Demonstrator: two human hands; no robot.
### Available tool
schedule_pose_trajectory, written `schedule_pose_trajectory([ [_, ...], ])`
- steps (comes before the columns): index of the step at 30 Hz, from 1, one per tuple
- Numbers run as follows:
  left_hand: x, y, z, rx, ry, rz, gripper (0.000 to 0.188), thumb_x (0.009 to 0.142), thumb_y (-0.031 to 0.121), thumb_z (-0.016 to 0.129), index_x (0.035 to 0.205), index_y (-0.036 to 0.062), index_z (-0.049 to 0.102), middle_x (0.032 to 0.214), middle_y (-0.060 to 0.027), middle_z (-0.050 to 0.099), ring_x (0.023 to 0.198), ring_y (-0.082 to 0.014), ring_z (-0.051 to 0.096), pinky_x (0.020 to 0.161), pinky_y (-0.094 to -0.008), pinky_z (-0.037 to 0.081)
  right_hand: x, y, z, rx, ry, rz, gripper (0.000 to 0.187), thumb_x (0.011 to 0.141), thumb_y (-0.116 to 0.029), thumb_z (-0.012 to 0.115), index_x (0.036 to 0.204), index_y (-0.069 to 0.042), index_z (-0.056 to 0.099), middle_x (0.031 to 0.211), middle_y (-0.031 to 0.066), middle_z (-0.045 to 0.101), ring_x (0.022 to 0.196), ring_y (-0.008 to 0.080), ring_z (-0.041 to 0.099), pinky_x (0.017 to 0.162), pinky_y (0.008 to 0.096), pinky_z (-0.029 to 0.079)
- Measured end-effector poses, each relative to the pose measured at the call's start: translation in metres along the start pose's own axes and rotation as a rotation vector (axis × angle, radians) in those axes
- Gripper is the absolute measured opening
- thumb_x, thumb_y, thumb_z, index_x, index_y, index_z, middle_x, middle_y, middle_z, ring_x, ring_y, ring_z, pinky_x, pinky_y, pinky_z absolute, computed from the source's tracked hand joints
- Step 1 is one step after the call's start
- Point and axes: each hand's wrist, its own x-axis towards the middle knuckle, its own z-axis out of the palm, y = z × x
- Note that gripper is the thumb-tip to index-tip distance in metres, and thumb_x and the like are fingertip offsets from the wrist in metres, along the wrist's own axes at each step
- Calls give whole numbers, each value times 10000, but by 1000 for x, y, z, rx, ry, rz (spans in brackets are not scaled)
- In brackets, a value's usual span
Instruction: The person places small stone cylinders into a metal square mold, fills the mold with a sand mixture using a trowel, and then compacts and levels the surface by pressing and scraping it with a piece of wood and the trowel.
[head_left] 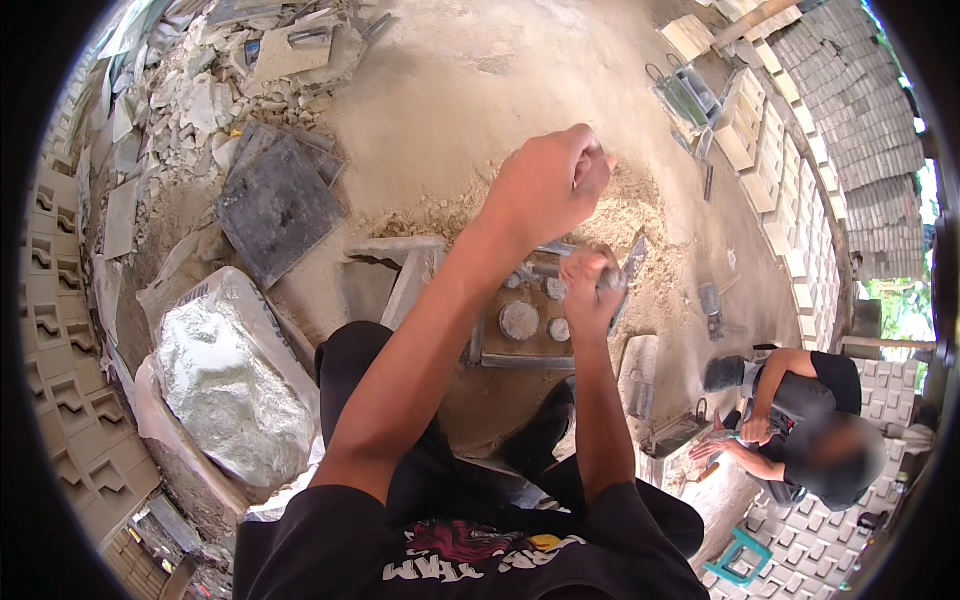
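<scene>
Fingers of the left hand (562,180) are curled into a fist in the air; I can't tell if something is inside. Right hand (594,280) fingers are bent and blurry over the mould, so I can't tell if they grip the trowel (636,257) beside them. Its long blade seems to point away, a bit right. The mould (525,361) lies flat before the legs, likely for easy reach, its near edge running left to right.

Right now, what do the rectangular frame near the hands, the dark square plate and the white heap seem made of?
Frame: probably metal, dull grey, from its straight, thin edges. Plate: perhaps metal or rubber; its matte, scuffed face leaves this open. Heap: likely powder, matte white, softly lumped.
</scene>
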Motion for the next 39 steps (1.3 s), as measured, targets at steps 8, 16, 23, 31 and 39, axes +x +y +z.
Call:
schedule_pose_trajectory([
  [8, -2, -2, -6, -60, 83, -33, 263, 910, 210, 620, 848, -41, 577, 661, -134, 621, 567, -149, 535, 550, -310, 443, 1, -18, 3, 126, 394, 11, 246, 1002, -116, 477, 765, -89, 415, 615, -31, 398, 542, 50, 354, 486, 229, 310],
  [16, -4, -1, 1, -61, 70, 40, 239, 907, 186, 617, 836, -37, 573, 591, -76, 536, 524, -107, 458, 502, -295, 398, -13, -17, 0, -25, 303, -9, 304, 1020, -209, 474, 740, -117, 400, 586, -49, 372, 522, 39, 346, 468, 221, 274],
  [23, -4, 0, 1, -48, 47, -2, 237, 904, 189, 628, 846, -36, 581, 585, -73, 531, 518, -127, 469, 504, -296, 403, -33, -21, -7, -100, 442, 46, 368, 1041, -267, 423, 712, -108, 390, 617, -19, 443, 557, 63, 393, 517, 233, 324],
  [31, -10, 2, -6, -63, 1, 31, 262, 905, 206, 627, 840, -43, 576, 629, -103, 579, 555, -148, 526, 547, -298, 443, -12, -18, 12, -99, 643, -72, 318, 1031, -199, 431, 737, -77, 406, 625, -36, 370, 563, 44, 337, 500, 220, 271],
  [39, -2, -3, -8, -75, 4, 27, 256, 910, 207, 627, 867, -39, 570, 639, -91, 577, 571, -135, 511, 554, -303, 442, 22, -15, 22, -91, 738, -21, 431, 1027, -329, 464, 674, -101, 366, 597, -51, 361, 522, 42, 322, 463, 240, 242],
])
